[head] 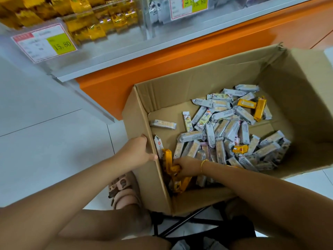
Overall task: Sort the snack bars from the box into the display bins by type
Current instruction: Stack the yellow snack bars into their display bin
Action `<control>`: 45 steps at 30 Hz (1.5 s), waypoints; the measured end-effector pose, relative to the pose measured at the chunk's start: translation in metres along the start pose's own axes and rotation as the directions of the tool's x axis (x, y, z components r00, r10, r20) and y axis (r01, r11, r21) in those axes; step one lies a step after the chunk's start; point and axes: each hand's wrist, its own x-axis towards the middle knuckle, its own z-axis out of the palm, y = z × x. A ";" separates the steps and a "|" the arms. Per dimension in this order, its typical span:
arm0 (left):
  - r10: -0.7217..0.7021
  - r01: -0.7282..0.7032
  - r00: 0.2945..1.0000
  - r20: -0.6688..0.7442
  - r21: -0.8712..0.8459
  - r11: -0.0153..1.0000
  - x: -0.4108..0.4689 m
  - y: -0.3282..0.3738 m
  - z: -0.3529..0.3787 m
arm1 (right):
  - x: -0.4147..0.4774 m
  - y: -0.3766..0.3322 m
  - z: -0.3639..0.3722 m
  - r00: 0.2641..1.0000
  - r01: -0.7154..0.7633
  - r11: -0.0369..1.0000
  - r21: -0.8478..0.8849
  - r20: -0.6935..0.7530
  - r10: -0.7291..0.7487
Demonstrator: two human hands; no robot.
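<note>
An open cardboard box (297, 91) on the floor holds a heap of several grey-white snack bars (227, 130) and a few yellow snack bars (259, 107). My left hand (137, 150) grips the box's left wall, thumb inside. Down in the near left corner, my right hand (187, 167) grips a bunch of yellow bars (171, 166). Above, a clear display bin (115, 36) on the left holds yellow bars; a second clear bin (223, 15) to its right shows grey-white packets.
An orange shelf base (180, 55) runs behind the box. Price tags (45, 42) hang on the bins' fronts. My sandalled foot (124, 193) rests on the white tiled floor left of the box. A black stool frame (189, 222) lies beneath the box's near edge.
</note>
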 end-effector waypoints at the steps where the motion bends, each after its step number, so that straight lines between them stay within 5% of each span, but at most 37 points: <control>1: 0.003 -0.003 1.000 -0.002 -0.004 1.000 0.000 0.000 0.000 | -0.007 0.007 -0.005 1.000 -0.006 1.000 -0.020 0.006 0.007; 9: 0.010 -0.011 1.000 -0.011 -0.055 0.998 0.001 -0.001 0.000 | -0.025 0.038 -0.013 0.998 -0.057 0.991 -0.123 -0.013 0.056; 13: 0.014 -0.015 1.000 -0.012 -0.061 0.998 0.003 -0.004 0.001 | -0.022 0.036 -0.010 0.991 0.051 0.998 -0.037 0.126 -0.046; 20: 0.033 -0.034 0.999 -0.014 -0.075 0.997 0.007 -0.009 0.003 | -0.023 0.048 -0.012 0.959 -0.009 0.998 -0.066 0.281 0.027; 35: 0.021 -0.022 1.000 -0.011 -0.036 0.999 0.007 -0.004 0.005 | -0.010 0.046 0.001 0.967 -0.106 0.927 0.359 0.254 0.013; 43: 0.016 -0.016 1.000 -0.011 -0.035 0.999 0.010 -0.003 0.005 | -0.013 0.038 -0.007 0.969 -0.111 0.841 0.530 0.247 -0.028; 45: 0.003 -0.003 1.000 0.018 -0.011 1.000 0.011 -0.003 0.003 | -0.023 0.038 -0.032 0.975 -0.093 0.745 0.661 0.212 -0.066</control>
